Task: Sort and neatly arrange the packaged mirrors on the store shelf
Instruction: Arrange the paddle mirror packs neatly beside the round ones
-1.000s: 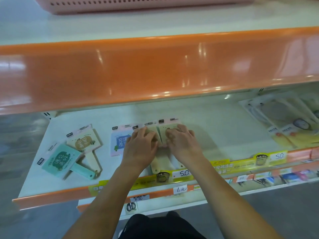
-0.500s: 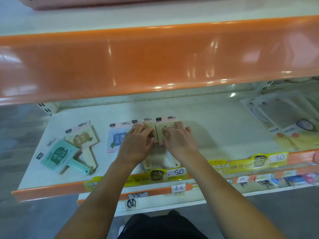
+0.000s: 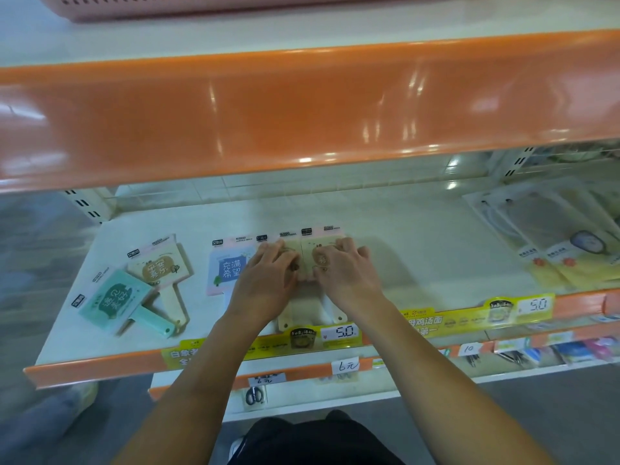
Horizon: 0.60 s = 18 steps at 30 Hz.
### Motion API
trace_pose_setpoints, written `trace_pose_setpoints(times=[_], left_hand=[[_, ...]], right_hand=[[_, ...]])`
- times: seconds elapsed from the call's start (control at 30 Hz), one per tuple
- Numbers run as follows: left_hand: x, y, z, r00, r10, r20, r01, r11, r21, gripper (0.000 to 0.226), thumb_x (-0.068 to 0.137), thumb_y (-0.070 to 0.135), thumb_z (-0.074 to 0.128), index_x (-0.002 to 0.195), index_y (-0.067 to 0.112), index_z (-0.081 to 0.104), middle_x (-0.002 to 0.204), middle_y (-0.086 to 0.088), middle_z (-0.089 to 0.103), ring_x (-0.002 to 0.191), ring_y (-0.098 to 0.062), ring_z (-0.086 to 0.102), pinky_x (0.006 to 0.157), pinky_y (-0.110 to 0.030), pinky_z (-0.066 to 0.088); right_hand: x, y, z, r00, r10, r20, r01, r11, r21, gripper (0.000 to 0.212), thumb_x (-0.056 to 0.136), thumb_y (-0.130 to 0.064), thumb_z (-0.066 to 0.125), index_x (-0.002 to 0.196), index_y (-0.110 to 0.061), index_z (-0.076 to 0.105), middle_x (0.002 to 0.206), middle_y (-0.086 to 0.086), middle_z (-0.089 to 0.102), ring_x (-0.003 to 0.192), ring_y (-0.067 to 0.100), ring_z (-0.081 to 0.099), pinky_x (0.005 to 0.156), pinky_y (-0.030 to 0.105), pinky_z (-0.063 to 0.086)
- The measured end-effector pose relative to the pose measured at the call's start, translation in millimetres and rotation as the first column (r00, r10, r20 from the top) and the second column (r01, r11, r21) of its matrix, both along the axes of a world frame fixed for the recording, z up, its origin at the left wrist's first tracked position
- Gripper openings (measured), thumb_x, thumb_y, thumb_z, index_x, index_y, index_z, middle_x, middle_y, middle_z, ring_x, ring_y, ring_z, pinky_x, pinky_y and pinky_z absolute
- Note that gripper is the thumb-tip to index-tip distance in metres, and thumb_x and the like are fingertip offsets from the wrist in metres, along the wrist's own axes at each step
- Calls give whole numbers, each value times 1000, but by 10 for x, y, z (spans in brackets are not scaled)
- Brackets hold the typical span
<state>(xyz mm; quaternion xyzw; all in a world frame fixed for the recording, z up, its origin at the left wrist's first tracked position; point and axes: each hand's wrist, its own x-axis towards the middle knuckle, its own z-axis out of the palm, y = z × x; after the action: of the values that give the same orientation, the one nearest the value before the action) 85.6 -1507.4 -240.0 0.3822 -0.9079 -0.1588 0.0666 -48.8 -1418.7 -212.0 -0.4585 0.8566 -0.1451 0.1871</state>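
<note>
Five packaged hand mirrors are counted on the white shelf [image 3: 419, 250]: one green [image 3: 114, 298], one pink with a blue label [image 3: 228, 265], and three cream, of which one [image 3: 161, 266] lies by the green and two [image 3: 293, 250] [image 3: 323, 245] lie under two hands [image 3: 265, 280] [image 3: 345, 276]. At far right, perhaps three clear-wrapped packets [image 3: 550, 236] are seen, blurred. Two "5.0" price tags [image 3: 340, 332] [image 3: 536, 305] are visible.

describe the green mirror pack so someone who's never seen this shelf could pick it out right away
Look at the white shelf under the big orange rail, at its left end, away from both hands. Two packaged hand mirrors lie tilted there, overlapping. The green mirror pack is the nearer, leftmost one: the only mint-green pack, with a green handle pointing toward the front edge, while its neighbour, the beige mirror pack, has a cream handle.
</note>
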Motion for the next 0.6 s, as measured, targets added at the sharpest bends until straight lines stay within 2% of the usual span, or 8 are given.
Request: trace_pose_setpoints(times=[0.23,0.37,0.47,0.6], left_hand=[[7,12,40,999,17,30,-16,1000,-25,37,97,38,43,133,29,47,151,3,28,139,-22,18,108,-42,27],[61,9,67,1000,23,16,-23,1000,-15,37,97,36,40,134,32,43,152,3,26,139,-22,17,109,-43,26],[201,0,166,996,68,-61,-68,998,4,41,95,32,43,136,32,42,151,4,29,138,-21,24,108,-41,27],[552,-100,312,989,112,-99,-118,991,-64,43,91,31,51,133,26,47,146,1,38,132,-24,36,105,-41,33]], right_hand=[[12,30,-33,998,-4,-68,4,1000,10,36,95,-45,50,130,-38,53,145,-2,35,126,30,35,102,39,34],[57,5,-16,993,-40,-107,40,999,0,31,94,-40,50,125,-36,55,147,-4,33,134,32,28,106,41,28],[174,-35,-9,991,-73,-114,63,994,-87,41,95,-36,48,136,-35,45,154,-7,25,142,29,19,112,43,24],[438,-241,79,995,47,-86,-63,979,-195,45,94,-38,51,138,-34,44,150,-6,32,139,25,26,110,41,29]])
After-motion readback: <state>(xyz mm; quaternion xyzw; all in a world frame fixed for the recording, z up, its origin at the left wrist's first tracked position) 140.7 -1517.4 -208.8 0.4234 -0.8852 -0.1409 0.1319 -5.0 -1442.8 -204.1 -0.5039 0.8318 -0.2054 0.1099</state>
